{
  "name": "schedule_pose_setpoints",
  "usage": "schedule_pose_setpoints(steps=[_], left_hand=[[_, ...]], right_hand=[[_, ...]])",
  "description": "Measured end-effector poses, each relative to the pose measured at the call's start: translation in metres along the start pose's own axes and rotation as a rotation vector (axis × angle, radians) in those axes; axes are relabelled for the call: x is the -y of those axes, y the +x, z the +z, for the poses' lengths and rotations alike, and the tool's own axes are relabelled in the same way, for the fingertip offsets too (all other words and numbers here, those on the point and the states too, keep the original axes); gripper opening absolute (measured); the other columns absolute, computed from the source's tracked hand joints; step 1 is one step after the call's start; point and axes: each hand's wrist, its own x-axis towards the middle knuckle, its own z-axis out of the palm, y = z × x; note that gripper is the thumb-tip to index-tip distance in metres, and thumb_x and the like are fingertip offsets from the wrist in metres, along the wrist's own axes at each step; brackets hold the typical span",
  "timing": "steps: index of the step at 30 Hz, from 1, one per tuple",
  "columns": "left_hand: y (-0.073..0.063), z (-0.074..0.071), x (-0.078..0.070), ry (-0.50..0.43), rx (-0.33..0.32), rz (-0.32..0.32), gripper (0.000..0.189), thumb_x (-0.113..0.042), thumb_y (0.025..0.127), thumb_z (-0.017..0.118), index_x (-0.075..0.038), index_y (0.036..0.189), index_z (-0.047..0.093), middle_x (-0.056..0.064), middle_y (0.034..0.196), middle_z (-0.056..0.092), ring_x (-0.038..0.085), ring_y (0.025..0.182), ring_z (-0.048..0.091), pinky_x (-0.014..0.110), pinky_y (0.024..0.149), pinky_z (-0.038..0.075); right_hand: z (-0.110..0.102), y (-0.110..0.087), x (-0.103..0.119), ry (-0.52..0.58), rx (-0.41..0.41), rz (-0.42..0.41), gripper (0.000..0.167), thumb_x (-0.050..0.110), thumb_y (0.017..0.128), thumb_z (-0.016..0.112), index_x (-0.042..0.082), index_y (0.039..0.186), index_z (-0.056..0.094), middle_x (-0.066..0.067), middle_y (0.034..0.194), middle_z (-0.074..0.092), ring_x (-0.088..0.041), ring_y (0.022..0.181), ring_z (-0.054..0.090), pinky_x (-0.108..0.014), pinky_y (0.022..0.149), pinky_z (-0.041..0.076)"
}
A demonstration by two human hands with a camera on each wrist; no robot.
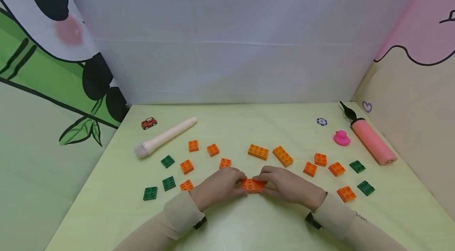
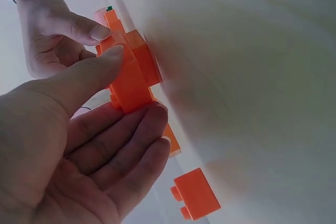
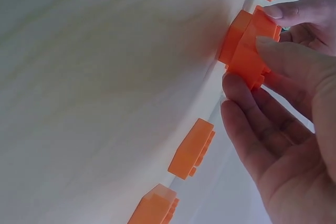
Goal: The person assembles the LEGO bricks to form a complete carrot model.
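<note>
Near the front middle of the table, a long orange toy brick (image 1: pixel 252 186) with studs on top is held between both hands. My left hand (image 1: pixel 221 184) pinches its left end between thumb and fingers, and my right hand (image 1: pixel 289 184) pinches the right end in the same way. Seen from the left wrist, a smaller orange brick (image 2: pixel 145 59) sits directly beneath the long one, against the table. The right wrist view shows this lower brick (image 3: pixel 233 36) too, under the middle of the long brick.
Several orange bricks (image 1: pixel 193 146) and green bricks (image 1: pixel 150 193) lie on both sides, with two long orange bricks (image 1: pixel 258 152) ahead. Farther back are a red toy car (image 1: pixel 149 123), a pale tube (image 1: pixel 165 137), a poker chip (image 1: pixel 321 121), a pink duck (image 1: pixel 342 138) and a pink pump (image 1: pixel 373 140).
</note>
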Motion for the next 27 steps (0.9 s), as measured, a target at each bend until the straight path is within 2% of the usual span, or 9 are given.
schedule_pose_setpoints(steps=[9,13,15,17,22,27], left_hand=[[0.001,0.002,0.002,-0.009,-0.005,0.02,0.014,-0.024,0.089,0.077,-0.014,0.098,0.073,-0.013,0.08,0.064,0.003,0.067,0.052,0.018,0.066,0.046],[0.002,0.003,0.0,-0.005,-0.008,0.031,0.011,-0.022,0.088,0.076,-0.013,0.095,0.073,-0.013,0.074,0.06,0.003,0.063,0.049,0.018,0.061,0.043],[0.002,0.003,-0.001,0.001,-0.007,0.037,0.012,-0.021,0.088,0.075,-0.013,0.096,0.073,-0.013,0.072,0.058,0.003,0.061,0.047,0.018,0.06,0.042],[0.003,0.003,-0.001,0.008,-0.009,0.045,0.012,-0.022,0.088,0.075,-0.012,0.096,0.073,-0.012,0.07,0.057,0.003,0.059,0.046,0.018,0.058,0.042],[0.003,0.005,-0.001,0.018,-0.017,0.053,0.012,-0.023,0.089,0.075,-0.013,0.095,0.071,-0.013,0.07,0.056,0.002,0.059,0.045,0.018,0.057,0.041],[0.002,0.005,-0.002,0.003,-0.015,0.048,0.012,-0.023,0.089,0.074,-0.013,0.096,0.071,-0.012,0.071,0.056,0.003,0.06,0.045,0.018,0.058,0.041]], right_hand=[[0.001,0.001,0.0,-0.008,-0.001,0.009,0.032,0.021,0.094,0.071,0.016,0.126,0.069,0.01,0.11,0.062,-0.005,0.096,0.058,-0.026,0.086,0.053],[-0.001,-0.001,-0.002,0.009,-0.003,0.034,0.034,0.031,0.096,0.068,0.019,0.128,0.068,0.01,0.116,0.064,-0.005,0.101,0.06,-0.028,0.087,0.054],[-0.005,-0.001,-0.005,0.021,-0.022,0.072,0.037,0.037,0.098,0.064,0.018,0.13,0.067,0.008,0.118,0.065,-0.007,0.1,0.06,-0.03,0.084,0.054],[-0.01,0.0,-0.011,-0.006,-0.077,0.116,0.039,0.039,0.099,0.062,0.016,0.13,0.066,0.003,0.118,0.066,-0.01,0.098,0.062,-0.033,0.081,0.055],[-0.025,0.002,-0.035,-0.185,-0.21,0.243,0.038,0.028,0.096,0.068,0.011,0.13,0.065,-0.006,0.112,0.067,-0.019,0.091,0.063,-0.041,0.08,0.056],[-0.03,-0.001,-0.053,-0.26,-0.174,0.353,0.043,0.026,0.093,0.071,0.007,0.131,0.064,-0.008,0.107,0.066,-0.021,0.085,0.06,-0.042,0.078,0.056]])
